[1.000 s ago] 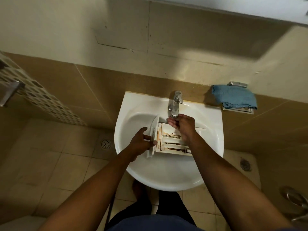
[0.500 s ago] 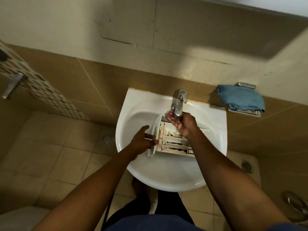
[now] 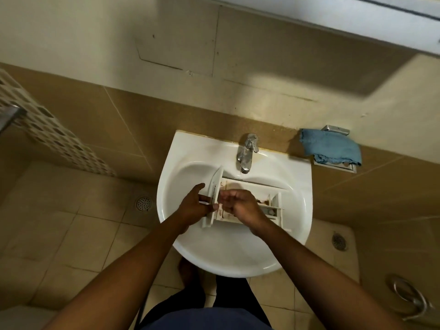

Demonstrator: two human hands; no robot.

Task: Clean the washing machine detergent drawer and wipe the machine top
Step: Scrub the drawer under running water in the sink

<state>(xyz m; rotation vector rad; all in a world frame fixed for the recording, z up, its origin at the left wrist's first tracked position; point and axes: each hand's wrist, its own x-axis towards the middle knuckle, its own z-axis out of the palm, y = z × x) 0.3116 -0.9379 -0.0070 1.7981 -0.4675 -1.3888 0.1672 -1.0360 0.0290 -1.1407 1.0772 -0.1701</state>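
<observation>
Left hand (image 3: 194, 207) is gripping the detergent drawer (image 3: 275, 204) by its front, in the sink (image 3: 238, 258) near the tap (image 3: 246, 153); right hand (image 3: 242, 207) is curling over its compartments, grasp unclear; blue cloth (image 3: 331, 148) is hanging beside

Stained detergent drawer (image 3: 273, 203) lies in sink (image 3: 238, 260), tap (image 3: 246, 153) at 12 o'clock. Left hand (image 3: 192, 208) grips its front panel; right hand (image 3: 240, 206) touches the compartments.

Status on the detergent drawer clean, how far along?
Done: the detergent drawer is out of the machine and lying in the sink. In hand: left hand grips its front panel, right hand has fingers at the front compartments; brown stains show inside. Left: finish the drawer, then wipe the machine top, not in view; the blue cloth sits on the wall holder.
</observation>
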